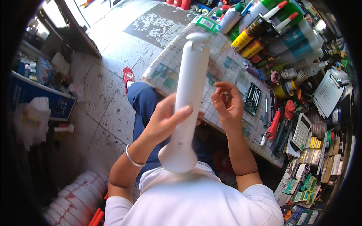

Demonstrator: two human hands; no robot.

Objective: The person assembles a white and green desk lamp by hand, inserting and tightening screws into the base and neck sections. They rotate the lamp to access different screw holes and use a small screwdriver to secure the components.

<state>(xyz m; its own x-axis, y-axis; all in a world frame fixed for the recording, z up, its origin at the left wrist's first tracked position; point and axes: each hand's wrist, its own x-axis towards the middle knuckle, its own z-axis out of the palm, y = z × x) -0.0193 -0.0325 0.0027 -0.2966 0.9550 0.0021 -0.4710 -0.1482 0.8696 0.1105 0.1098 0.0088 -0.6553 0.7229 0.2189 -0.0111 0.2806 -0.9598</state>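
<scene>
A long white cylinder (190,75) stands tilted in front of my chest, with a flared round end near my shirt and a small rounded cap at the far end. I cannot tell what it is. My left hand (166,118), a bracelet on its wrist, is wrapped around the cylinder's middle. Just right of it, and apart from it, my right hand (229,107) is raised over the table edge. Its fingers are loosely curled, with a gap between thumb and forefinger and nothing visible in them.
The table (169,62) has a gridded cover. Along its right side crowd spray cans (245,37), a tool set (252,98), a red-handled cutter (274,124), a calculator (301,132) and small boxes. White rolls (77,196) lie at lower left; a blue box (41,96) stands left.
</scene>
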